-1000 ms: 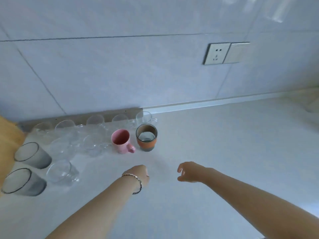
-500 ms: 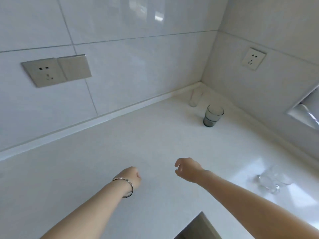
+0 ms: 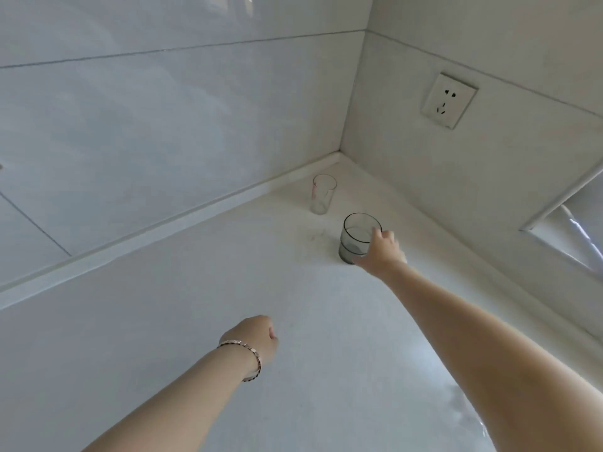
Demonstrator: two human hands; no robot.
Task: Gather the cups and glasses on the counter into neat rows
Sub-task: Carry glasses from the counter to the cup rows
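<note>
Head view, desk (image 3: 163, 337) corner. My right hand (image 3: 381, 252) is stretched out to the grey glass (image 3: 354, 238), which stands upright near the corner where the two tiled walls meet; fingers and thumb are curled round its right side. A clear glass (image 3: 323, 194) stands upright just behind it, closer to the corner and apart from it. My left hand (image 3: 257, 337) hovers over the middle of the desk, fingers curled in, holding nothing; a bracelet (image 3: 253, 360) circles its wrist. A socket (image 3: 449, 100) sits on the right wall.
</note>
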